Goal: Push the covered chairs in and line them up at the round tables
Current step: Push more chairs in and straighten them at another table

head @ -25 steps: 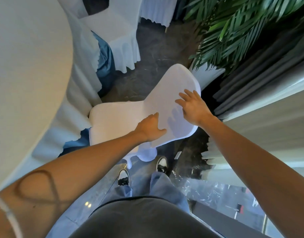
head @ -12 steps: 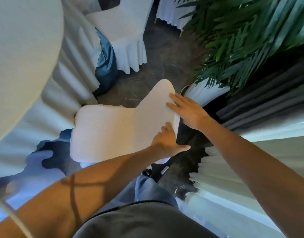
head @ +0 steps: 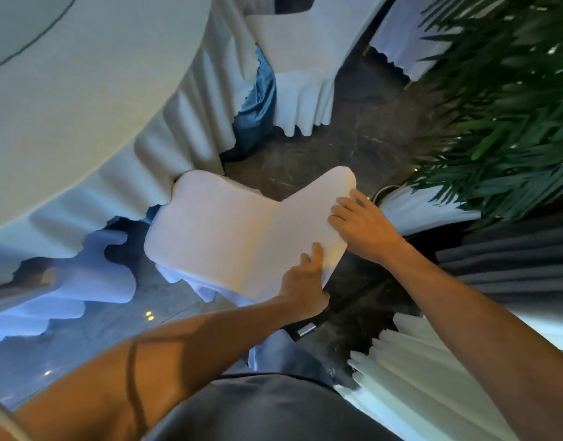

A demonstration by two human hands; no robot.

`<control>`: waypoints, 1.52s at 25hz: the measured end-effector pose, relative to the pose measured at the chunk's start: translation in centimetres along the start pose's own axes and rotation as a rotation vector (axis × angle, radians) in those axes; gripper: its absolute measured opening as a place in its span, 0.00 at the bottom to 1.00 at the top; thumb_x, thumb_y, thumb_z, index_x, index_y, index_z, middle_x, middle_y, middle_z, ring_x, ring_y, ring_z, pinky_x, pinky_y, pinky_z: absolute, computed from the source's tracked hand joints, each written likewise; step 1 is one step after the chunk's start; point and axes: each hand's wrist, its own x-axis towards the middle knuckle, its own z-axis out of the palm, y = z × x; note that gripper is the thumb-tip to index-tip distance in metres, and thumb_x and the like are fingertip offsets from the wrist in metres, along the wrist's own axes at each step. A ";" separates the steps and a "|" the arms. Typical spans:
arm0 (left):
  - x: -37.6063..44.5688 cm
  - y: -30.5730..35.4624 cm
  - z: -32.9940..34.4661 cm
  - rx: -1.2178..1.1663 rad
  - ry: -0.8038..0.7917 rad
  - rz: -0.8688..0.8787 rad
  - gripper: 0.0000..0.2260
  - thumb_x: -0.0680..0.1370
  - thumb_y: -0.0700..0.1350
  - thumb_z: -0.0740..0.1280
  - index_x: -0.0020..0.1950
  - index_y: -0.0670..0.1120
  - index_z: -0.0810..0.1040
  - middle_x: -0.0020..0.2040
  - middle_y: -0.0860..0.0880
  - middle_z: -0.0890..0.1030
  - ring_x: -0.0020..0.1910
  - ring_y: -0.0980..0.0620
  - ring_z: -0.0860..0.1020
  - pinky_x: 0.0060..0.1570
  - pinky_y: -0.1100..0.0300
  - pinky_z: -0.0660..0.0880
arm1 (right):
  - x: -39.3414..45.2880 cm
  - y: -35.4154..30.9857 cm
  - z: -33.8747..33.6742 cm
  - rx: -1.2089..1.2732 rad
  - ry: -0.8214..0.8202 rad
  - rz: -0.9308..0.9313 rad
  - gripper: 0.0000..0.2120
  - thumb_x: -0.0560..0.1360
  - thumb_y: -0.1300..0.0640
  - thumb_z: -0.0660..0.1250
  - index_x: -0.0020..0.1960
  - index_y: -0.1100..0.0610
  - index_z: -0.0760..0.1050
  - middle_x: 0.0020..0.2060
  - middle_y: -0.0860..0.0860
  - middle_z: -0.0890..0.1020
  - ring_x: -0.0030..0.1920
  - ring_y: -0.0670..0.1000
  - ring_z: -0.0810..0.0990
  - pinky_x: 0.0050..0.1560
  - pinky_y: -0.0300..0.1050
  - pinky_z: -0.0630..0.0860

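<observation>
Both your hands are on the chair [head: 229, 237] in front of you, the one in the white cover. Your left hand [head: 300, 283] sits at the near edge of the backrest, fingers [head: 316, 254] laid up onto the front face and the thumb hidden behind, so you're pinching that edge. Your right hand [head: 358, 224] lies flat on the top of the backrest, fingers spread and loose, pressing rather than gripping. The seat's front corner touches the hanging white cloth of the round table [head: 82, 90] at your left. A blue underskirt [head: 257, 103] peeks out below that cloth. A second covered chair [head: 300, 55] stands further along the table, its skirt right against the blue fabric. A third white skirt [head: 401, 43] shows at the top, well apart. On your right a leafy green plant [head: 503, 100] stands in a pot wrapped in white cloth [head: 423, 211], just beside your right hand. Pale pleated curtains [head: 410, 374] hang near your right forearm. Dark marble floor [head: 337, 148] beneath. No writing readable anywhere.
</observation>
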 end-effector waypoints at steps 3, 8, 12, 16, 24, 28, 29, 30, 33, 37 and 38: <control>-1.0 -4.1 -3.6 -0.059 -0.059 -0.056 0.40 0.78 0.49 0.68 0.81 0.50 0.45 0.75 0.44 0.64 0.67 0.40 0.72 0.63 0.53 0.71 | 3.6 -2.4 -1.4 -0.018 0.085 -0.079 0.15 0.67 0.59 0.75 0.53 0.56 0.81 0.52 0.54 0.81 0.61 0.58 0.75 0.74 0.60 0.53; -4.7 -12.0 -11.1 -0.101 -0.042 -0.145 0.37 0.73 0.44 0.69 0.79 0.53 0.56 0.71 0.48 0.72 0.66 0.43 0.73 0.64 0.49 0.71 | 10.9 -8.6 -5.3 0.118 0.054 -0.150 0.14 0.68 0.58 0.69 0.53 0.56 0.79 0.53 0.53 0.81 0.60 0.57 0.77 0.72 0.55 0.59; -9.4 -18.6 -16.3 -0.132 0.085 -0.199 0.25 0.72 0.39 0.66 0.66 0.57 0.74 0.55 0.52 0.80 0.53 0.46 0.79 0.47 0.56 0.71 | 17.0 -15.2 -9.2 0.188 0.054 -0.211 0.14 0.67 0.56 0.67 0.52 0.55 0.80 0.50 0.52 0.83 0.54 0.57 0.79 0.66 0.55 0.68; -12.6 -23.6 -20.2 0.026 0.217 -0.386 0.23 0.74 0.38 0.63 0.63 0.61 0.78 0.43 0.55 0.76 0.42 0.50 0.74 0.39 0.57 0.64 | 20.8 -21.5 -12.9 0.333 0.047 -0.196 0.11 0.70 0.57 0.64 0.51 0.53 0.79 0.43 0.52 0.82 0.45 0.57 0.79 0.45 0.50 0.73; -17.3 -31.8 -25.5 0.186 0.229 -0.516 0.29 0.72 0.37 0.61 0.64 0.67 0.76 0.46 0.54 0.80 0.41 0.48 0.75 0.39 0.56 0.66 | 26.3 -30.8 -17.3 0.436 0.008 -0.170 0.11 0.70 0.58 0.66 0.52 0.53 0.77 0.41 0.51 0.81 0.41 0.58 0.78 0.35 0.46 0.64; -19.3 -33.9 -26.6 0.223 0.204 -0.537 0.27 0.72 0.38 0.62 0.63 0.65 0.77 0.40 0.54 0.76 0.39 0.47 0.73 0.37 0.57 0.64 | 27.3 -33.7 -18.2 0.457 -0.025 -0.185 0.12 0.66 0.61 0.69 0.49 0.54 0.76 0.39 0.52 0.81 0.39 0.58 0.78 0.35 0.47 0.68; -19.7 -34.1 -26.6 0.235 0.203 -0.540 0.26 0.72 0.38 0.62 0.62 0.65 0.78 0.39 0.54 0.74 0.39 0.47 0.73 0.37 0.57 0.64 | 27.3 -34.3 -18.3 0.458 -0.015 -0.195 0.12 0.66 0.61 0.69 0.49 0.54 0.76 0.39 0.52 0.81 0.39 0.58 0.78 0.36 0.47 0.70; -20.1 -34.3 -26.6 0.246 0.203 -0.540 0.26 0.73 0.38 0.61 0.62 0.65 0.78 0.39 0.54 0.73 0.39 0.48 0.73 0.37 0.57 0.64 | 27.3 -34.7 -18.2 0.462 0.000 -0.207 0.11 0.67 0.61 0.68 0.49 0.55 0.76 0.40 0.52 0.81 0.40 0.58 0.78 0.36 0.47 0.72; -20.6 -34.8 -26.4 0.248 0.202 -0.541 0.25 0.73 0.39 0.61 0.62 0.65 0.78 0.39 0.54 0.74 0.39 0.49 0.73 0.38 0.57 0.65 | 27.2 -35.3 -18.4 0.459 0.014 -0.235 0.08 0.70 0.61 0.65 0.49 0.55 0.75 0.40 0.52 0.81 0.40 0.58 0.78 0.37 0.48 0.71; -20.4 -34.7 -26.1 0.272 0.214 -0.529 0.28 0.73 0.38 0.61 0.63 0.67 0.76 0.41 0.54 0.78 0.39 0.49 0.73 0.37 0.58 0.65 | 27.2 -34.8 -18.3 0.449 0.030 -0.258 0.08 0.71 0.60 0.64 0.50 0.55 0.74 0.40 0.52 0.80 0.40 0.58 0.78 0.36 0.46 0.66; -20.4 -34.7 -25.9 0.276 0.216 -0.522 0.27 0.73 0.38 0.61 0.64 0.67 0.76 0.43 0.53 0.80 0.39 0.48 0.74 0.38 0.58 0.65 | 27.1 -34.8 -18.2 0.448 0.036 -0.266 0.08 0.71 0.60 0.64 0.50 0.55 0.75 0.40 0.52 0.80 0.40 0.58 0.78 0.35 0.46 0.67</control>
